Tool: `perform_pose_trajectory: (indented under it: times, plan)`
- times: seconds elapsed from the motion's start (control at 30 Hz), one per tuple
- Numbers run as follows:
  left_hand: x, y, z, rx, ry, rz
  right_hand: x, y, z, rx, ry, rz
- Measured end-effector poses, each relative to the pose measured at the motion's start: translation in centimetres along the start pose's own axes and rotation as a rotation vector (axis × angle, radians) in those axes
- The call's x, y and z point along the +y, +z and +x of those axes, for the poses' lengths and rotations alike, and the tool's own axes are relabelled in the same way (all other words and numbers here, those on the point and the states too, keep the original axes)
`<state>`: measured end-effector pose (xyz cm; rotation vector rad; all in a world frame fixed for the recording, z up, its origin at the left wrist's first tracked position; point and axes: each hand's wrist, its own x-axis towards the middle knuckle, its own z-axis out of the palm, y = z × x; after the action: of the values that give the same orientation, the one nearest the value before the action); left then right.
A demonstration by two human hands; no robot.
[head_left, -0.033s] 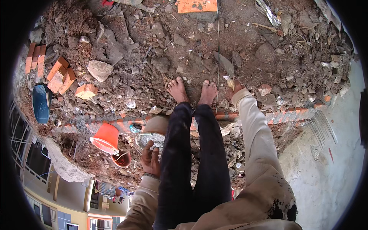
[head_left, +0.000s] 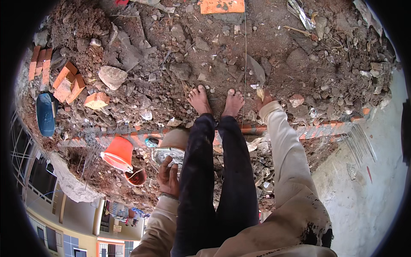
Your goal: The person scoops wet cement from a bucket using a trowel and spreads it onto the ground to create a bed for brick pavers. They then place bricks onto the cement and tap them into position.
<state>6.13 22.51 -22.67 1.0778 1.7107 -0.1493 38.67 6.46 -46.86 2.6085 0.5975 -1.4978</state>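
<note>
Around the yellowish handle of a trowel, my right hand (head_left: 264,100) is closed. The grey blade of the trowel (head_left: 256,71) points away from me over the dirt, just right of a taut thin line (head_left: 245,51). My left hand (head_left: 168,176) hangs beside my left leg with its fingers apart and nothing visible in them. Just beyond that hand stands a grey bucket (head_left: 174,138) with wet grey stuff showing at its mouth. My bare feet are on the soil between the hands, past a low brick course (head_left: 306,132).
Left of the grey bucket are a tilted orange bucket (head_left: 118,150) and a small dark red pot (head_left: 136,177). Loose bricks (head_left: 68,82) and a blue basin (head_left: 46,115) lie farther left. Steel rods (head_left: 358,143) stick out near the grey wall (head_left: 364,197) at right. Stones cover the ground.
The trowel's blade has turned slightly and shifted a little to the right, with my right hand still around its handle. My left hand stays about where it was.
</note>
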Motion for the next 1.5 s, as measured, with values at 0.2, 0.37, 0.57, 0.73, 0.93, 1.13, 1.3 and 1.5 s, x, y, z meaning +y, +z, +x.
perform_pose_trajectory:
  times: [0.2, 0.37, 0.57, 0.73, 0.93, 1.13, 1.3, 1.5]
  plan:
    - [-1.5, 0.2, -0.4, -0.004, -0.045, -0.040, 0.9, 1.7, -1.3, 0.043, -0.051, 0.134]
    - [-1.5, 0.5, 0.2, -0.019, -0.081, -0.067, 1.1, 2.1, -4.9, 0.288, 0.109, 0.267]
    - [-3.3, 0.5, 0.3, -0.010, -0.053, -0.105, 1.1, 1.5, -5.0, 0.183, 0.027, 0.080]
    - [-1.7, 0.8, 0.3, -0.038, -0.092, -0.079, -0.1, 1.8, -2.2, 0.189, 0.115, 0.028]
    - [-3.2, 0.3, 0.1, 0.023, -0.077, -0.120, -2.7, 0.9, -1.3, 0.172, 0.108, 0.090]
    - [-4.3, 0.0, 0.0, 0.040, -0.101, -0.137, -0.9, 1.9, -0.6, 0.086, 0.065, -0.009]
    - [-5.7, 0.7, -0.1, 0.035, -0.123, -0.227, -4.5, 5.7, -4.9, 0.358, -0.033, 0.099]
    - [-4.6, 1.4, -0.2, 0.004, -0.143, -0.240, -10.2, 8.7, -0.8, 0.199, 0.128, 0.218]
